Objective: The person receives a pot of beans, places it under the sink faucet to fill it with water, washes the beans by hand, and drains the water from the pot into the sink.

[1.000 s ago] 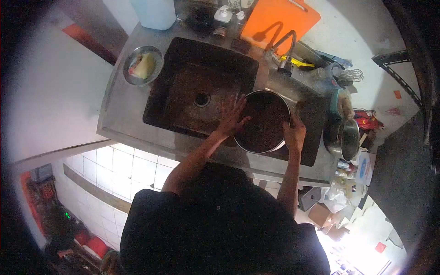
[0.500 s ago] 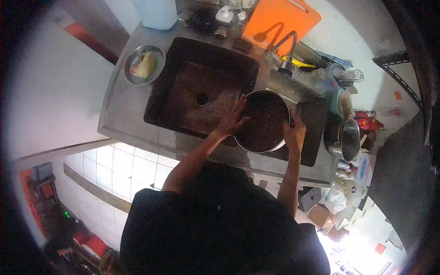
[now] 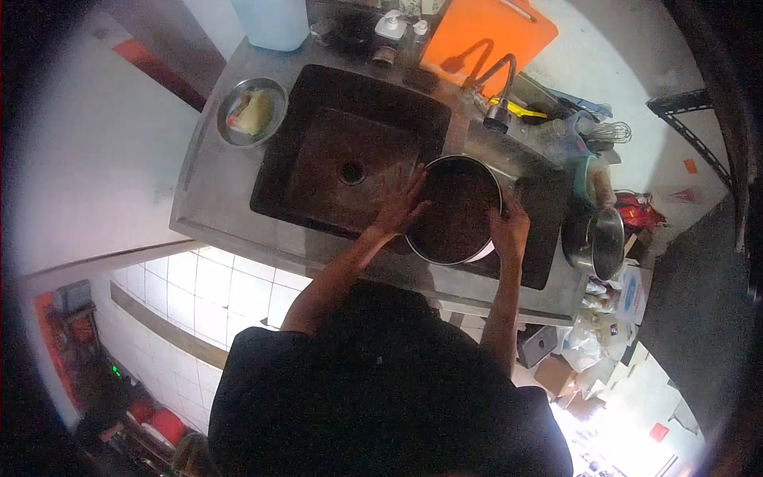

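A round, deep pot (image 3: 457,211) with a pale rim and a dark interior is over the right basin and the divider of the sink. What lies inside is too dark to make out. My left hand (image 3: 397,203) is on the pot's left side, fingers spread along the outside and thumb over the rim. On the right, my right hand (image 3: 509,226) grips the rim, thumb towards the inside and fingers outside. Left of the pot is the dark sink basin (image 3: 318,171) with its round drain. A black tap (image 3: 501,95) arches behind the pot.
A metal plate (image 3: 274,127) holding a pale sponge-like item is at the counter's left. An orange cutting board (image 3: 485,40) leans at the back, near soap bottles (image 3: 389,28). A steel pot (image 3: 608,242) and a whisk (image 3: 612,132) are at the right.
Very little differs. Both hands keep their places on the pot, and the light over the sink looks a bit dimmer.
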Motion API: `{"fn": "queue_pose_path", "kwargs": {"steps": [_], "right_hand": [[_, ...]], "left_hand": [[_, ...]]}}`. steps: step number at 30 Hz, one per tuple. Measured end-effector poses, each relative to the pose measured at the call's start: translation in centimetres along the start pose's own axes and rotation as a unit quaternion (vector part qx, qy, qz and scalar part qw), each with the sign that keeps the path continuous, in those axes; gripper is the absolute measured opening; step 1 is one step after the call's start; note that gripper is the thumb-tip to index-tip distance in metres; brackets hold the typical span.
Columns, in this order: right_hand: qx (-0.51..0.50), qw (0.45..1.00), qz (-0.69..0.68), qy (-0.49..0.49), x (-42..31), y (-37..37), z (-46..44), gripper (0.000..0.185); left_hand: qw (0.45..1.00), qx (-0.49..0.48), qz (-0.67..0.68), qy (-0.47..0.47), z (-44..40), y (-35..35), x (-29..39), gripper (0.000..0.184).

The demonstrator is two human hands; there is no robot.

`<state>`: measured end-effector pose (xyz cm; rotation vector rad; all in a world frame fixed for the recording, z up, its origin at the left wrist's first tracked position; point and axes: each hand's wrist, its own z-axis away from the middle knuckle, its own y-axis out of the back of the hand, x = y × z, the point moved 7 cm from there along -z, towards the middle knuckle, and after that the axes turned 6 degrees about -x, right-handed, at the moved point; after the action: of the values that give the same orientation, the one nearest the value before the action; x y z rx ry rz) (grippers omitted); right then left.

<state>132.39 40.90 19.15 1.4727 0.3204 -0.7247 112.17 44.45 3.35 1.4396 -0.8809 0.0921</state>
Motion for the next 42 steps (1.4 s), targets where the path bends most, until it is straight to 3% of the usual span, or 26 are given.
{"fn": "queue_pose_path", "kwargs": {"steps": [6, 7, 9, 17, 26, 29, 34, 38, 40, 42], "right_hand": [[0.012, 0.998, 0.030, 0.056, -1.3, 0.5, 0.2, 0.053], [0.012, 0.998, 0.030, 0.056, -1.7, 0.6, 0.3, 0.053], [-0.021, 0.998, 0.022, -0.046, -1.4, 0.3, 0.2, 0.052], [-0.011, 0.999, 0.040, 0.005, -2.4, 0.1, 0.2, 0.048], [0.008, 0.997, 0.063, 0.035, -2.3, -0.4, -0.2, 0.043], [0.000, 0.999, 0.051, 0.012, -2.0, -0.5, -0.1, 0.043], [-0.013, 1.000, 0.027, -0.003, -2.5, -0.6, -0.1, 0.043], [-0.014, 0.999, 0.037, -0.006, -3.0, -0.5, 0.1, 0.043], [-0.017, 0.999, 0.045, -0.006, -3.0, -0.6, 0.0, 0.043], [-0.002, 0.997, 0.062, 0.037, -3.2, -0.6, -0.1, 0.042]], "left_hand": [[1.000, -0.009, -0.001, 0.003, 0.0, -0.1, 0.0, 0.069], [1.000, -0.024, -0.011, 0.008, 0.0, -0.4, -0.2, 0.069], [1.000, -0.004, -0.007, 0.005, 0.0, -0.3, -0.2, 0.069], [0.999, 0.010, -0.042, 0.009, -0.1, -0.3, -0.4, 0.068], [1.000, -0.006, 0.017, 0.016, 0.3, -0.4, -0.8, 0.067], [0.999, 0.012, -0.040, 0.001, 0.3, -0.1, -0.4, 0.068], [1.000, -0.007, 0.023, 0.013, 0.3, -0.2, -0.7, 0.069], [1.000, 0.008, -0.008, 0.006, 0.5, 0.1, -0.4, 0.068], [0.985, -0.027, 0.168, 0.042, 0.9, 0.9, -0.4, 0.067], [0.995, 0.012, 0.095, 0.020, 0.7, 0.0, -0.9, 0.067]]}}
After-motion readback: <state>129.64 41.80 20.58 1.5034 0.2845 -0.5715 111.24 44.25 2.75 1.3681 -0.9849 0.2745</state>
